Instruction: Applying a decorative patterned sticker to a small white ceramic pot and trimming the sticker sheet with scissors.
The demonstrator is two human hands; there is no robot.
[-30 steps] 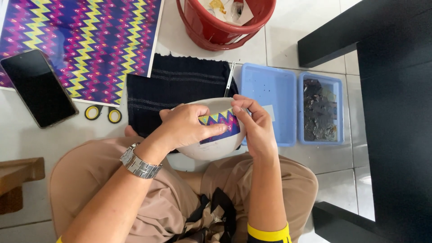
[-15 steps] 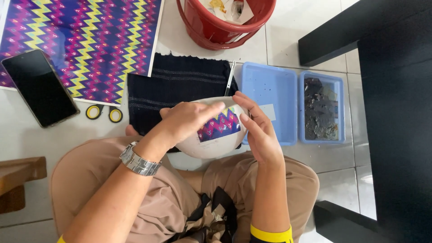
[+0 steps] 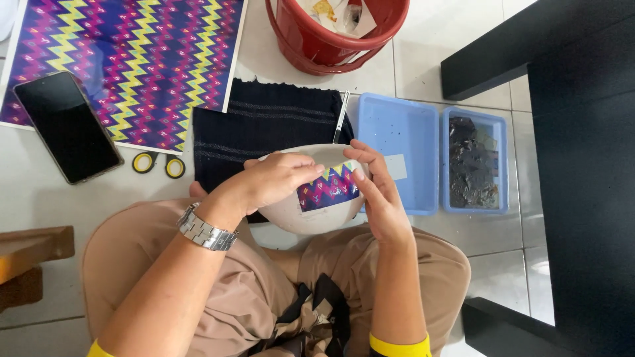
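I sit on the floor with a white bowl (image 3: pixel 311 215) turned bottom-up over my lap. A small patch of zigzag-patterned paper (image 3: pixel 329 192) in purple, blue and yellow lies on its curved outside. My left hand (image 3: pixel 274 178) grips the bowl from the left, fingertips at the patch's upper edge. My right hand (image 3: pixel 374 192) presses flat against the bowl's right side next to the patch.
A big sheet of the same zigzag paper (image 3: pixel 132 59) lies at the upper left, with a black phone (image 3: pixel 66 125) and yellow-handled scissors (image 3: pixel 157 164) by it. A dark cloth (image 3: pixel 264 125), red bucket (image 3: pixel 331 33), two blue trays (image 3: pixel 403 152) and black furniture (image 3: pixel 582 165) surround me.
The bowl has turned slightly in my hands and the patterned patch now shows more fully; my right fingers have flattened along the bowl's side.
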